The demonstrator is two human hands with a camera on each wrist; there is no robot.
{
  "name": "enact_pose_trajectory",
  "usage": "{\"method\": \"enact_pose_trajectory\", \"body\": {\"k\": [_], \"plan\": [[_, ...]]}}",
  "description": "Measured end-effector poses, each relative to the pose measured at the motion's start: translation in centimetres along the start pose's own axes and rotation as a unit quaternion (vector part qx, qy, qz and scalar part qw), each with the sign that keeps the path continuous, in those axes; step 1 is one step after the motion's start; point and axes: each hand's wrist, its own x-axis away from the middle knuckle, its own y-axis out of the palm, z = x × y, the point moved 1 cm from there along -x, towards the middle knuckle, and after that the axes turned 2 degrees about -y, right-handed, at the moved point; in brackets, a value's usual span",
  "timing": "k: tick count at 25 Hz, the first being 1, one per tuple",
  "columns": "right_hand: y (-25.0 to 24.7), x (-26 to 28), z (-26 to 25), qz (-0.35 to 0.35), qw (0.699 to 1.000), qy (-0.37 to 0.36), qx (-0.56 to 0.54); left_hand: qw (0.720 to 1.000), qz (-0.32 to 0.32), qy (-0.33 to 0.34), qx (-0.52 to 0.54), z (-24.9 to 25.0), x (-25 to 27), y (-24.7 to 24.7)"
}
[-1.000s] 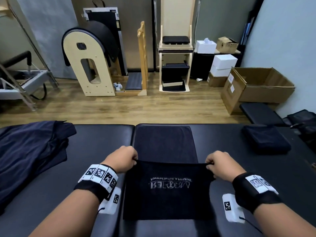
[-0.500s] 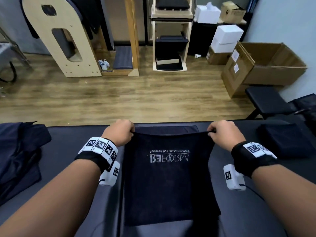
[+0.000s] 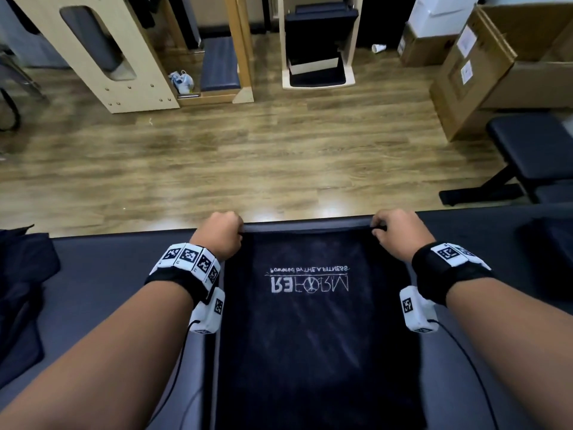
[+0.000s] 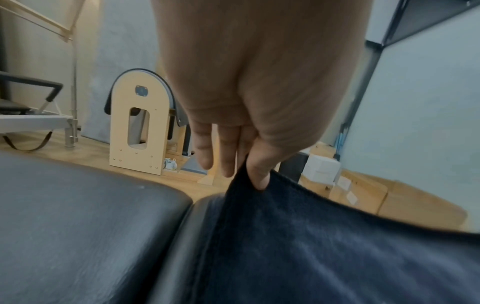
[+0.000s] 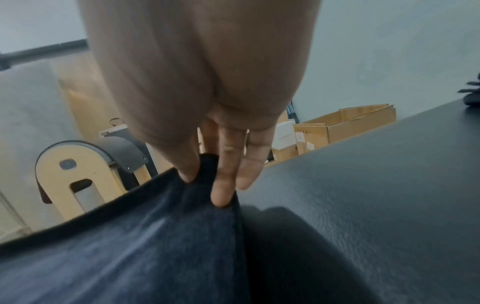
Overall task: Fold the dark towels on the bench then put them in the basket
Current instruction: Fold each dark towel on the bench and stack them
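Observation:
A dark towel [image 3: 313, 336] with mirrored white lettering lies folded over on the black padded bench [image 3: 108, 290], its held edge near the bench's far edge. My left hand [image 3: 221, 232] pinches the towel's far left corner [image 4: 249, 185] between thumb and fingers. My right hand [image 3: 393, 231] pinches the far right corner [image 5: 207, 185]. A heap of unfolded dark towels [image 3: 21, 299] lies at the left of the bench. A folded dark towel [image 3: 548, 252] sits at the right. No basket is in view.
Beyond the bench is wooden floor [image 3: 248, 156]. A wooden arched exercise barrel [image 3: 102, 51] and a wooden chair unit [image 3: 319, 45] stand at the back. Cardboard boxes [image 3: 496, 63] and a black stool [image 3: 533, 150] are at the right.
Both hands have carried the towel's edge away from me, from mid-bench to the far edge, so the folded layer now covers the lower one. The head view has tilted down.

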Motion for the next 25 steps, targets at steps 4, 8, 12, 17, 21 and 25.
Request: {"method": "enact_pose_trajectory", "body": {"k": [4,8,12,17,21,25], "plan": [[1.5,-0.5,0.8,-0.030,0.999,0.018,0.015,0.999,-0.006,0.035,-0.020,0.0,-0.6,1.8],[1.4,-0.5,0.3,-0.032,0.999,0.005,0.008,0.999,-0.004,0.015,0.031,-0.4,-0.3,1.7],[-1.3,0.4,-1.3,-0.024,0.998,0.039,-0.052,0.992,-0.033,0.008,0.118,-0.4,1.1,-1.5],[-8.8,3.6,-5.2,0.067,0.993,0.015,-0.091,0.977,0.067,-0.011,0.200,-1.0,5.6,-9.2],[-15.3,8.8,-7.4,0.192,0.973,-0.011,-0.129,0.949,0.207,0.026,0.237,-0.1,11.6,-16.8],[-18.0,15.9,-7.7,0.255,0.955,-0.035,-0.150,0.926,0.256,0.070,0.269,0.7,18.0,-19.0]]}}
